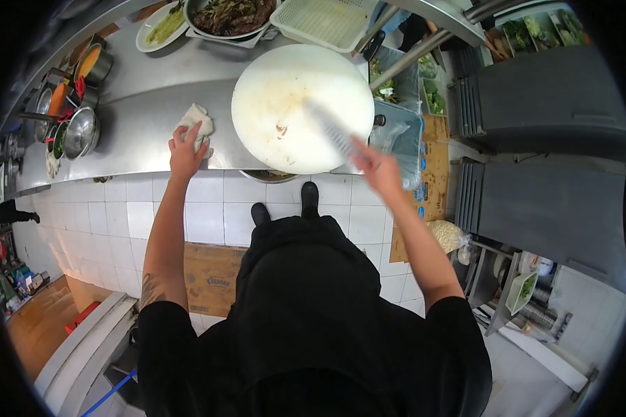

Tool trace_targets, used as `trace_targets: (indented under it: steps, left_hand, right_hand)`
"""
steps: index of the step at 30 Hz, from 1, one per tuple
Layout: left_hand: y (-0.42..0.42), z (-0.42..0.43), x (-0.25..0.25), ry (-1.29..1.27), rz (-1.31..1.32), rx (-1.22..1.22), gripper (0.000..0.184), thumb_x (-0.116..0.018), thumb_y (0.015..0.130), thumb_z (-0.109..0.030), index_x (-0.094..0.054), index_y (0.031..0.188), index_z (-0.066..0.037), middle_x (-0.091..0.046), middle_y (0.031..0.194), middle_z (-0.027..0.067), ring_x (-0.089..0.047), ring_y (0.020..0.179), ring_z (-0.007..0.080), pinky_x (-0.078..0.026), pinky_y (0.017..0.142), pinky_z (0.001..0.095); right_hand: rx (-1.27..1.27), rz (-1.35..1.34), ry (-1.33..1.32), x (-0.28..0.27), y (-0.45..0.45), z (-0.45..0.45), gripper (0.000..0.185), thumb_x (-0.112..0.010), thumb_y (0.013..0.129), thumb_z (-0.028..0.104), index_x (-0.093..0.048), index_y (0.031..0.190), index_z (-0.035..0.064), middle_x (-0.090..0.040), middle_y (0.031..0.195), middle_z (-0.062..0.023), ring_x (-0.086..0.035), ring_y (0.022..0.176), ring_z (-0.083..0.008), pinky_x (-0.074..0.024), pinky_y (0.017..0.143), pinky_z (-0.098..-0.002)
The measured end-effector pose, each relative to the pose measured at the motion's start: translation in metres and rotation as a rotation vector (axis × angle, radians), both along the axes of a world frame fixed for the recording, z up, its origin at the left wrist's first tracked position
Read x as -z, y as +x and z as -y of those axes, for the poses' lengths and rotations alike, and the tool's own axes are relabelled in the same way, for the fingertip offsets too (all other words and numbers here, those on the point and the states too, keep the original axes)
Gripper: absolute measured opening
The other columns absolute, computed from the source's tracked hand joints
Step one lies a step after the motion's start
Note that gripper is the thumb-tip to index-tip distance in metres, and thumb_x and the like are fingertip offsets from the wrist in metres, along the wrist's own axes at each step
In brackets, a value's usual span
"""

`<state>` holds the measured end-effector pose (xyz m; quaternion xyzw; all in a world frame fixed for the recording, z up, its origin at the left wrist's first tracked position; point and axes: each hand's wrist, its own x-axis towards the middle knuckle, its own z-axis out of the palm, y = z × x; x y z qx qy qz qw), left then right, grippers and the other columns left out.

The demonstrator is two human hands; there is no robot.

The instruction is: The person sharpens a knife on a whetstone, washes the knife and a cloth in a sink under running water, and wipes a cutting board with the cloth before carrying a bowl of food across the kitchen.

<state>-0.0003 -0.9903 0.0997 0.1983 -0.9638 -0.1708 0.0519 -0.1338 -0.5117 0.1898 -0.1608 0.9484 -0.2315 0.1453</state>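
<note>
My left hand (184, 153) lies on the steel counter, its fingers curled over a crumpled whitish cloth (198, 117). To the right of it sits a round white cutting board (264, 87) with faint brown stains and a few small reddish-brown scraps (282, 131). My right hand (377, 167) is closed round the handle end of a knife (332, 131). The blade reaches over the right half of the board and is smeared by motion. Whether it touches the board I cannot tell.
Behind the board stand a pan of dark cooked food (233, 17), a white basket (320, 28) and a plate of greens (161, 29). Metal bowls (81, 132) crowd the left. A lined bin (400, 135) and grey cabinets (542, 97) flank the right; cardboard (212, 278) covers part of the floor.
</note>
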Motion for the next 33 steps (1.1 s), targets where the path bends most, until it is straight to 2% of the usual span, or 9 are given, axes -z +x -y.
trace_targets:
  steps: [4, 5, 10, 15, 18, 20, 26, 30, 33]
  left_hand:
    - [-0.001, -0.003, -0.003, 0.015, 0.009, -0.012, 0.059, -0.071, 0.090, -0.035, -0.051, 0.145, -0.036, -0.041, 0.144, 0.0121, -0.047, 0.119, 0.0400, -0.050, 0.098, 0.0483]
    - [-0.002, -0.002, -0.004, 0.014, 0.004, -0.017, 0.059, -0.071, 0.090, -0.035, -0.051, 0.145, -0.036, -0.041, 0.144, 0.0121, -0.047, 0.119, 0.0400, -0.050, 0.098, 0.0483]
    - [-0.001, -0.003, 0.001, -0.001, -0.024, -0.008, 0.059, -0.072, 0.090, -0.034, -0.051, 0.145, -0.035, -0.042, 0.142, 0.0121, -0.047, 0.117, 0.0403, -0.049, 0.097, 0.0486]
    - [-0.001, -0.005, -0.002, -0.004, -0.021, -0.028, 0.057, -0.072, 0.089, -0.032, -0.053, 0.143, -0.036, -0.042, 0.142, 0.0074, -0.047, 0.116, 0.0363, -0.053, 0.091, 0.0464]
    - [-0.001, -0.004, 0.001, -0.014, -0.028, -0.027, 0.057, -0.072, 0.089, -0.032, -0.053, 0.143, -0.036, -0.042, 0.142, 0.0078, -0.047, 0.116, 0.0364, -0.053, 0.091, 0.0464]
    - [-0.003, -0.004, 0.002, -0.027, -0.035, -0.036, 0.058, -0.072, 0.089, -0.031, -0.053, 0.143, -0.036, -0.042, 0.142, 0.0080, -0.047, 0.116, 0.0365, -0.053, 0.091, 0.0463]
    - [-0.001, -0.005, -0.005, 0.033, -0.011, -0.021, 0.058, -0.071, 0.090, -0.034, -0.051, 0.145, -0.035, -0.042, 0.143, 0.0116, -0.047, 0.117, 0.0390, -0.050, 0.095, 0.0489]
    - [-0.001, -0.007, -0.004, 0.014, -0.021, -0.042, 0.058, -0.072, 0.089, -0.030, -0.052, 0.144, -0.035, -0.042, 0.143, 0.0091, -0.047, 0.117, 0.0369, -0.053, 0.092, 0.0464]
    - [-0.001, -0.005, -0.002, 0.010, -0.023, -0.045, 0.058, -0.072, 0.089, -0.031, -0.052, 0.144, -0.036, -0.042, 0.143, 0.0088, -0.047, 0.117, 0.0366, -0.054, 0.092, 0.0465]
  right_hand:
    - [0.245, -0.058, -0.029, -0.031, -0.061, -0.007, 0.048, -0.071, 0.092, 0.039, -0.060, 0.138, 0.0354, -0.073, 0.096, -0.0161, -0.071, 0.082, -0.0348, -0.0558, 0.072, -0.0436]
    - [0.179, -0.125, -0.131, -0.003, -0.053, -0.010, 0.049, -0.073, 0.090, 0.040, -0.061, 0.137, 0.0373, -0.073, 0.097, -0.0178, -0.071, 0.084, -0.0358, -0.0562, 0.077, -0.0439]
    - [-0.184, -0.008, 0.010, -0.025, 0.019, 0.028, 0.047, -0.073, 0.089, 0.043, -0.061, 0.135, 0.0433, -0.073, 0.096, -0.0185, -0.071, 0.082, -0.0352, -0.0565, 0.078, -0.0432]
    - [0.264, 0.014, -0.085, -0.013, -0.061, 0.001, 0.049, -0.072, 0.090, 0.044, -0.060, 0.137, 0.0389, -0.072, 0.090, -0.0191, -0.071, 0.082, -0.0376, -0.0566, 0.077, -0.0438]
    - [-0.004, -0.203, -0.022, -0.011, -0.015, 0.015, 0.049, -0.071, 0.091, 0.043, -0.060, 0.138, 0.0364, -0.073, 0.088, -0.0192, -0.071, 0.083, -0.0377, -0.0561, 0.075, -0.0439]
    - [-0.269, 0.007, 0.025, -0.031, 0.023, 0.029, 0.048, -0.070, 0.092, 0.043, -0.060, 0.139, 0.0359, -0.074, 0.092, -0.0188, -0.072, 0.085, -0.0376, -0.0560, 0.074, -0.0443]
    - [0.184, 0.028, 0.027, -0.042, -0.062, 0.017, 0.049, -0.072, 0.091, 0.039, -0.060, 0.138, 0.0371, -0.072, 0.098, -0.0189, -0.071, 0.090, -0.0387, -0.0563, 0.081, -0.0441]
    - [-0.202, 0.059, 0.034, -0.020, 0.014, 0.032, 0.048, -0.072, 0.091, 0.039, -0.061, 0.137, 0.0350, -0.072, 0.103, -0.0176, -0.072, 0.093, -0.0350, -0.0568, 0.083, -0.0425]
    - [-0.188, 0.065, 0.032, -0.019, -0.002, 0.029, 0.048, -0.072, 0.091, 0.040, -0.061, 0.138, 0.0334, -0.072, 0.101, -0.0184, -0.072, 0.092, -0.0355, -0.0569, 0.083, -0.0430]
